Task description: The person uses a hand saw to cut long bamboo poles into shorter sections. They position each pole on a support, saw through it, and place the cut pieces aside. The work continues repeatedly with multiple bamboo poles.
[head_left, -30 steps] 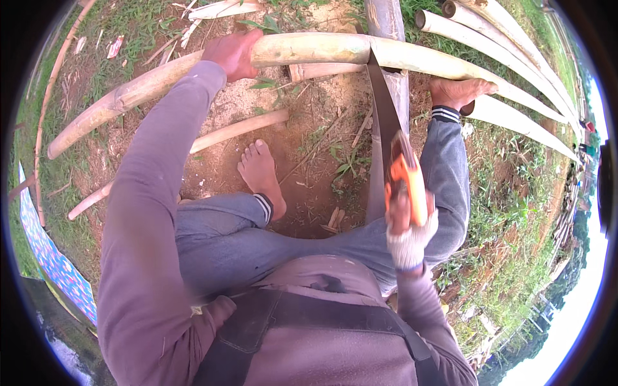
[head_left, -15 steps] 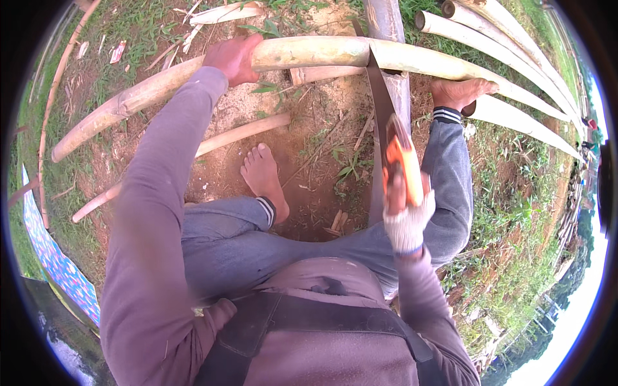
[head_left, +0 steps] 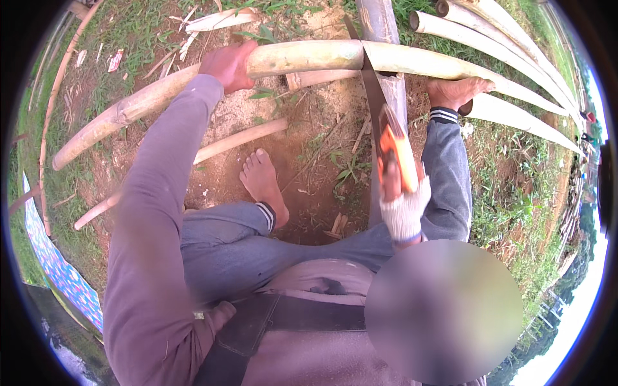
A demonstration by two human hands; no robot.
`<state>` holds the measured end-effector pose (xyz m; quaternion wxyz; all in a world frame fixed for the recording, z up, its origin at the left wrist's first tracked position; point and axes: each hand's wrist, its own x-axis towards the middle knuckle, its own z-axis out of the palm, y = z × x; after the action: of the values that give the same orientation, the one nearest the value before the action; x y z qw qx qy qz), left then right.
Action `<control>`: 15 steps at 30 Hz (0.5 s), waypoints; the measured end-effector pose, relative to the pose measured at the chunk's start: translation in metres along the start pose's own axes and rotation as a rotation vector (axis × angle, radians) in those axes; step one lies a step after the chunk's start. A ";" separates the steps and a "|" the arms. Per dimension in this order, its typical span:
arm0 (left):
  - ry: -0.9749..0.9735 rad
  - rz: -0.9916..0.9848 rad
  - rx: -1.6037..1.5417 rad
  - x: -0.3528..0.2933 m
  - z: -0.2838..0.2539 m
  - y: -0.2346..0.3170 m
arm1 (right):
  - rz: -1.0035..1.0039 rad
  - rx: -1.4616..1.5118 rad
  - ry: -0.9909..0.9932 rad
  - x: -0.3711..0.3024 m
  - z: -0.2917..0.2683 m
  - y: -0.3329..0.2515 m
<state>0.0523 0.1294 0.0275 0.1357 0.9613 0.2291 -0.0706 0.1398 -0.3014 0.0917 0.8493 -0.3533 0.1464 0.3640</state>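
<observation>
A long pale bamboo pole [head_left: 302, 58] runs crosswise ahead of me, over a thicker grey bamboo support [head_left: 380, 22]. My bare left hand [head_left: 226, 66] is closed around the pole, left of the support. In my right hand [head_left: 407, 204], which wears a whitish knit glove, is the orange handle of a hand saw [head_left: 398, 154]. Its dark blade crosses the pole at a cut line close to the support, with the tip showing past the far side. My right foot [head_left: 458, 93] rests against the pole right of the cut. A blurred round patch hides my right forearm.
Several bamboo poles [head_left: 489, 51] lie at the far right. A thinner bamboo length [head_left: 241, 138] lies on the ground near my left foot [head_left: 262, 183]. Split bamboo pieces [head_left: 222, 19] and sawdust lie beyond the pole. A blue patterned sheet [head_left: 58, 257] is at the left.
The saw and my right hand have moved slightly forward, away from me. My left hand stays on the pole, and the whole view has shifted a little. The blurred patch has appeared at lower right.
</observation>
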 end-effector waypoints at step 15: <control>0.011 0.002 0.025 0.006 -0.002 -0.005 | -0.586 -1.191 -0.017 0.002 -0.012 0.011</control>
<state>0.0550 0.1367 0.0267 0.1226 0.9636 0.2278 -0.0682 0.1336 -0.3035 0.0772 0.5740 -0.7846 -0.1886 0.1394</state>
